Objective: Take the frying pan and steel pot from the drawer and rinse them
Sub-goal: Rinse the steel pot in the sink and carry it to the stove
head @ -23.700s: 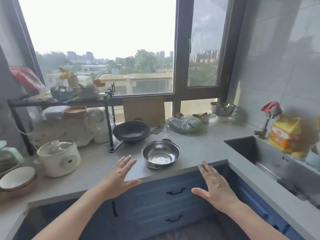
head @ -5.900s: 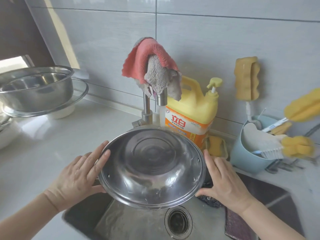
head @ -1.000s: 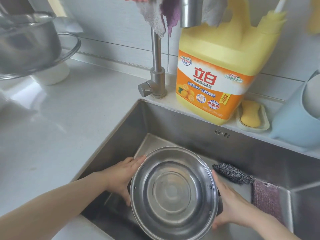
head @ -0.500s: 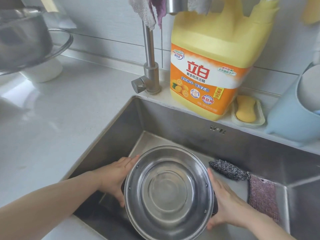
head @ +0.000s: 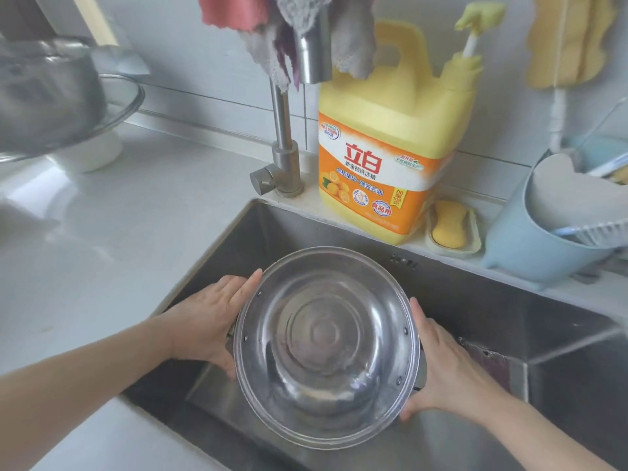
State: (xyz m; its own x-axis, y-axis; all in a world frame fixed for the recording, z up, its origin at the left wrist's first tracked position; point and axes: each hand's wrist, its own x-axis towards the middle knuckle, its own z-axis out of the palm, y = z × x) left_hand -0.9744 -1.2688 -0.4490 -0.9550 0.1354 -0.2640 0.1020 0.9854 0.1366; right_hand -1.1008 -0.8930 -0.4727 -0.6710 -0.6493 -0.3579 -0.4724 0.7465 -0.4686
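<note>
Your left hand (head: pixel 207 321): fingers extended, palm pressed flat to the left wall of the steel pot (head: pixel 326 345). Your right hand (head: pixel 448 365): likewise flattened against the right wall, fingers curling under the rim. Steel pot: clamped between both hands over the sink (head: pixel 509 311), round, mouth tipped up toward you, a little water pooled at its lower side. Faucet (head: pixel 289 158) and yellow detergent jug (head: pixel 390 141): on the sink's far edge.
</note>
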